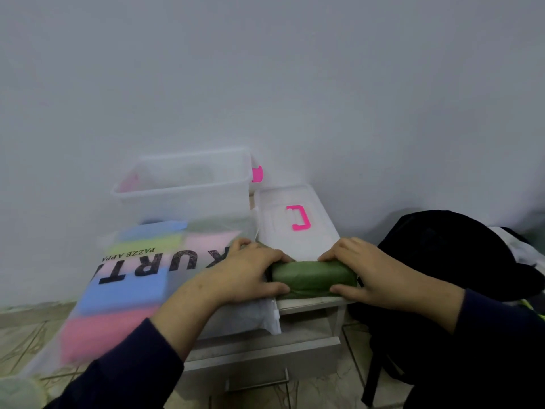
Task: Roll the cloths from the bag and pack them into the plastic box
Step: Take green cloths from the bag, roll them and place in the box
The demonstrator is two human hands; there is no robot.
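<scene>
1. The plastic box (182,184) stands at the back of the worktop (309,304), against the wall.
2. Its lid (295,219) lies right of the box.
3. The bag (124,287) lies before the box.
4. The rolled cloth (314,278) lies before the lid, right of the bag.
5. A backpack (442,261) sits right of the lid.

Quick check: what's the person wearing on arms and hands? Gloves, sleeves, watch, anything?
Both hands are bare: no gloves, rings or watch show on the left hand or the right hand. Each forearm has a dark navy long sleeve, pushed up short of the wrist; the right sleeve matches. No markings visible on the fabric.
</scene>
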